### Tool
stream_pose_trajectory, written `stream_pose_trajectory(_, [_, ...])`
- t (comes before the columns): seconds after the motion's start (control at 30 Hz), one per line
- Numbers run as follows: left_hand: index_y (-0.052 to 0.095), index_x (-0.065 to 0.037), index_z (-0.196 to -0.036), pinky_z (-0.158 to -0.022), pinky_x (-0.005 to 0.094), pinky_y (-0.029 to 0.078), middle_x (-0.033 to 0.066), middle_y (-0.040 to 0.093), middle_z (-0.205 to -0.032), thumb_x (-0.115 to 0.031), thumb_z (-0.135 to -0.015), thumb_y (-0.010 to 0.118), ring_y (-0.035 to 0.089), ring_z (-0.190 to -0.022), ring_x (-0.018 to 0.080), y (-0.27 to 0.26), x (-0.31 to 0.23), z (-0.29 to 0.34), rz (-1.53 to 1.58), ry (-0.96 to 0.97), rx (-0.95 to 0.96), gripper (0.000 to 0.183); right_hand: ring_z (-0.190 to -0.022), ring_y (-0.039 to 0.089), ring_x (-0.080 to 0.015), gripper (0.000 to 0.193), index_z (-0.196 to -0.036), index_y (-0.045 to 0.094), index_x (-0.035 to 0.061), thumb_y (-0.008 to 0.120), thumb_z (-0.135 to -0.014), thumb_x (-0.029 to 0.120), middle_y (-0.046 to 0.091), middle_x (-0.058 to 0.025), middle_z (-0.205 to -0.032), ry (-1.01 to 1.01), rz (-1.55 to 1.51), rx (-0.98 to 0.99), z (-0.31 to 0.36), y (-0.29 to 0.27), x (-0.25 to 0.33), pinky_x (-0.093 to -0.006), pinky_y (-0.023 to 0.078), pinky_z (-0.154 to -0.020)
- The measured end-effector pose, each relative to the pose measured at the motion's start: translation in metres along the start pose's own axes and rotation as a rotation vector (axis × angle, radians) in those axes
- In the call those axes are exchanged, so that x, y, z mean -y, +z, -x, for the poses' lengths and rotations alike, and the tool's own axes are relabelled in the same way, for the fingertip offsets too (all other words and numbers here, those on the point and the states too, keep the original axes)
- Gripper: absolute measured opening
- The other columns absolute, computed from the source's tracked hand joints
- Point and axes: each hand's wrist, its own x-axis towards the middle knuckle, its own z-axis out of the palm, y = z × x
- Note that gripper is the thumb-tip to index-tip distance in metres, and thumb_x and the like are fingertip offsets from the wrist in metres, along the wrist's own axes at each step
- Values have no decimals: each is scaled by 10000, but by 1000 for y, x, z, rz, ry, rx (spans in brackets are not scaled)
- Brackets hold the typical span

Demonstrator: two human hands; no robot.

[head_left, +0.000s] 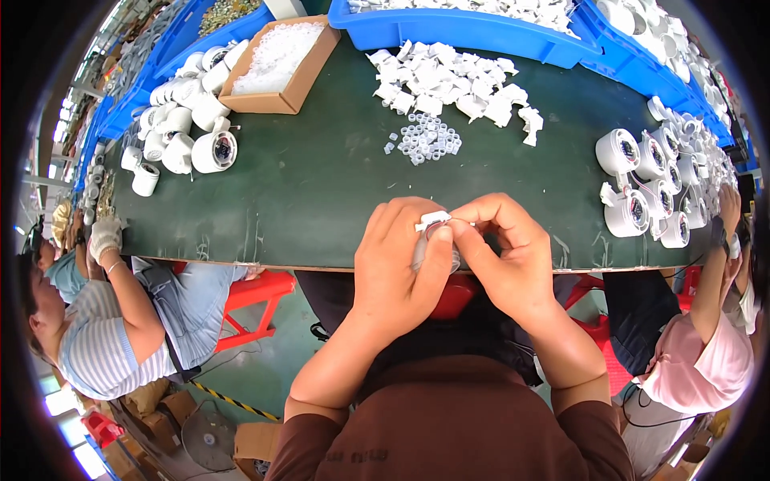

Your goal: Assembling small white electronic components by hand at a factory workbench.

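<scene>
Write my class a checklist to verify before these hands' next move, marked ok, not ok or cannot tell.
1. Left hand gripping the white piece: ok.
2. Right hand with thumb and forefinger together beside it: ok.
3. What that hand pinches: cannot tell, hidden.
4. Translucent rings contained: not ok, loose on the green table.
5. White brackets clear of both hands: ok, piled beyond the rings.
6. Right-side white housings apart from both hands: ok.

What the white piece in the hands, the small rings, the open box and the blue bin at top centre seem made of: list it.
White piece: likely plastic; smooth, evenly white, though partly hidden.
Small rings: perhaps plastic or soft rubber; pale, translucent.
Open box: apparently cardboard; matt brown, thin flat walls.
Blue bin: probably plastic; even colour, slight sheen.
</scene>
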Motion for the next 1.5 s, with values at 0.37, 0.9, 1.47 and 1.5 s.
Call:
stream_pose_trajectory(0.37, [667, 16, -927, -831, 364, 489, 142, 693, -989, -88, -943, 608, 626, -899, 277, -4, -2, 3, 20, -31, 24, 121, -706, 618, -180, 210, -1041, 651, 22, 755, -902, 141, 661, -95, -879, -220, 930, -301, -66, -81, -10, -327, 504, -635])
stream_pose_trajectory(0.9, [667, -2, -1036, -841, 355, 514, 160, 667, -1119, -92, -965, 619, 640, -967, 271, -4, 1, 12, 351, -107, 129, 124, -877, 624, -70, 252, -1205, 673, 1, 683, -964, 76, 694, -21, -1004, 245, -171, 204, -20, -29, 16, -229, 512, -705])
stream_pose_trajectory(1.47, [679, 22, -1036, -862, 302, 483, 101, 667, -1133, -159, -1042, 543, 601, -998, 158, -11, 0, 15, 682, -375, 71, 226, -1122, 652, -196, 409, -1352, 595, 8, 656, -949, -24, 688, -119, -1181, 27, -259, 163, -11, -11, -1, -363, 512, -1007])
stream_pose_trajectory(1.5, [684, 23, -1021, -874, 302, 475, 91, 663, -1119, -168, -1041, 543, 596, -1020, 164, -12, 1, 14, 650, -342, 62, 239, -1103, 657, -196, 415, -1359, 586, 9, 643, -951, -37, 690, -119, -1175, -9, -272, 104, -11, -10, 0, -363, 515, -1001])
